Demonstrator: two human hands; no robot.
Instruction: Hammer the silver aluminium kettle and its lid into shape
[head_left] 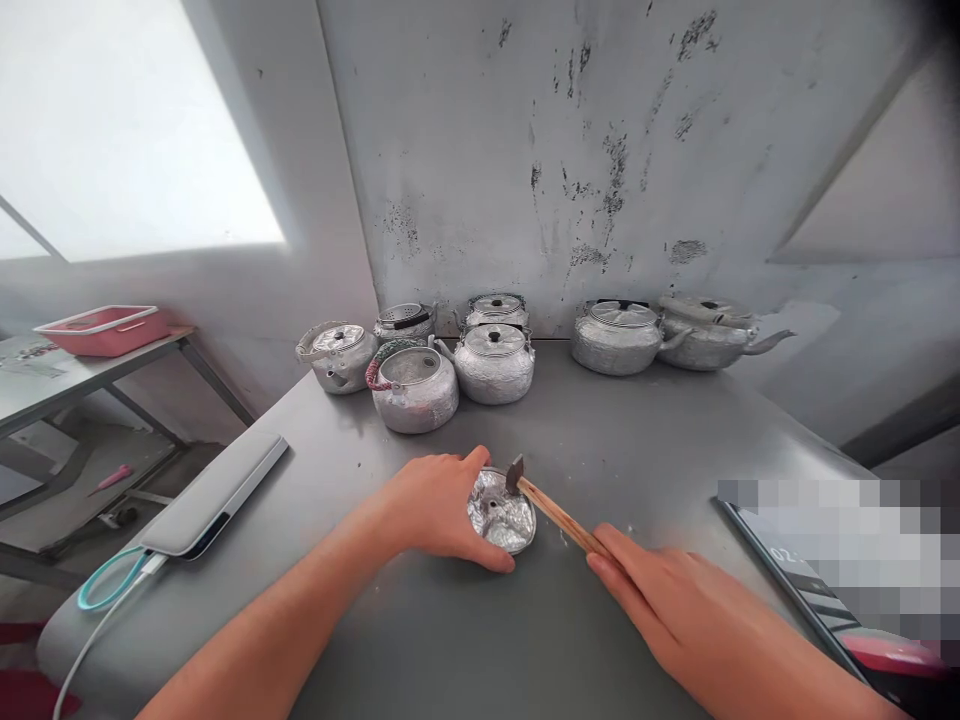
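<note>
My left hand [442,508] grips the left edge of a round, crinkled silver kettle lid [501,525] on the grey table, thumb at the near side and fingers at the far side. A small hole shows near the middle of the lid. My right hand [664,585] is wrapped round the wooden handle of a small hammer [555,512]. The hammer's dark metal head is at the upper right part of the lid; whether it touches the metal I cannot tell.
Several dented kettles, among them a lidless one [416,390] and a lidded one [495,365], stand along the wall. A power bank [217,495] with a cable lies left on the table [465,640], a phone [810,590] right. A pink basin [112,335] sits on a side table.
</note>
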